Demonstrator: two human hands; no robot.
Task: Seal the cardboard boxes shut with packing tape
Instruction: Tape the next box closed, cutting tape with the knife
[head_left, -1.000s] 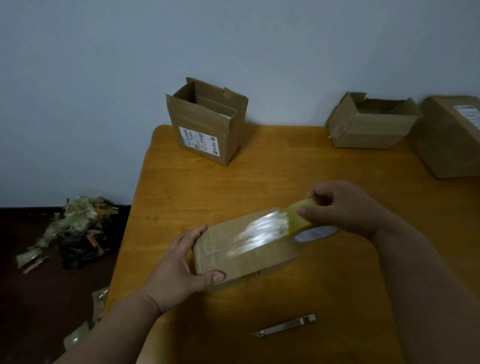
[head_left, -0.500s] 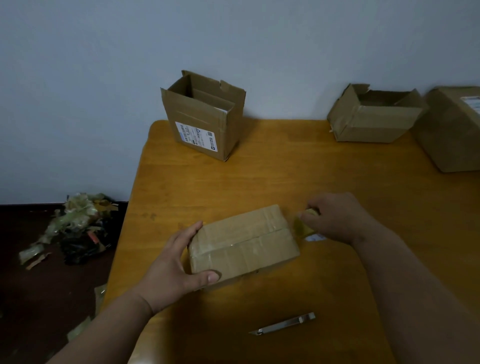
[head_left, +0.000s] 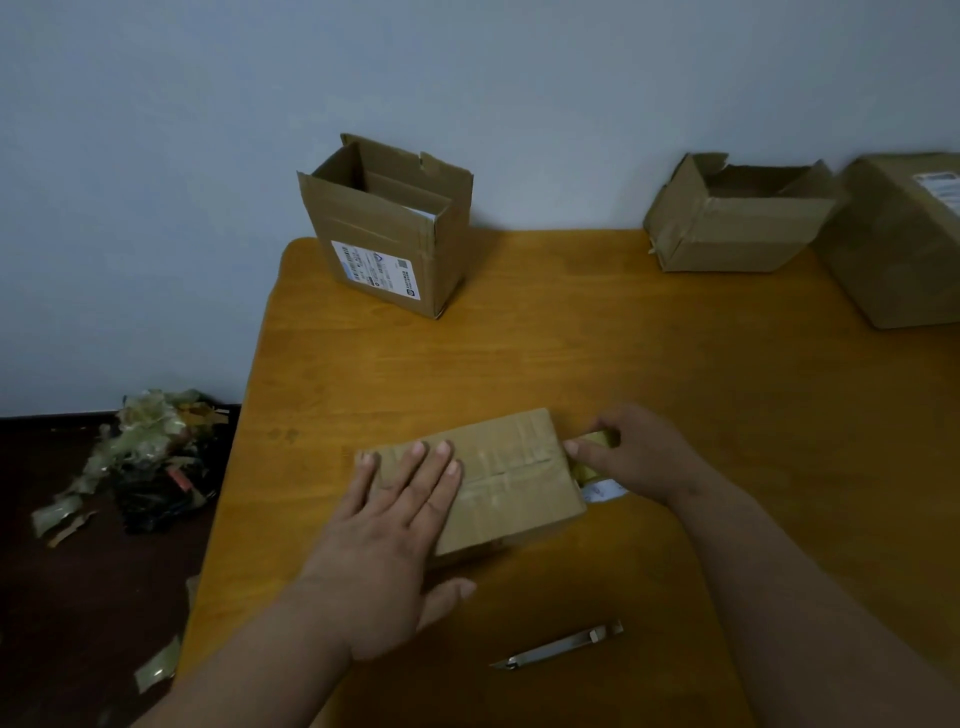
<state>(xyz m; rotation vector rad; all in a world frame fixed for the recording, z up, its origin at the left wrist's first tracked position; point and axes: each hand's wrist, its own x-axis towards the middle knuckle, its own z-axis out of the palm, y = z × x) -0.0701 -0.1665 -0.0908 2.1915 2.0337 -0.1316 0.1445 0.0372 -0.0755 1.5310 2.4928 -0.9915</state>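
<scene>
A small flat cardboard box (head_left: 514, 483) lies closed on the wooden table (head_left: 623, 364), with clear tape across its top. My left hand (head_left: 395, 525) lies flat on the box's left half, fingers straight and spread. My right hand (head_left: 634, 457) grips a yellowish roll of packing tape (head_left: 592, 457) against the box's right end, low by the table. Most of the roll is hidden behind the box and my fingers.
A metal utility knife (head_left: 558, 649) lies near the front edge. An open labelled box (head_left: 387, 228) stands at the back left, another open box (head_left: 737, 213) at the back right, and a closed one (head_left: 904, 244) at the far right. Tape scraps (head_left: 140, 457) litter the floor on the left.
My right hand carried the tape roll down over the box's right end to table level. My left hand shifted from holding the box's left end to pressing flat on its top.
</scene>
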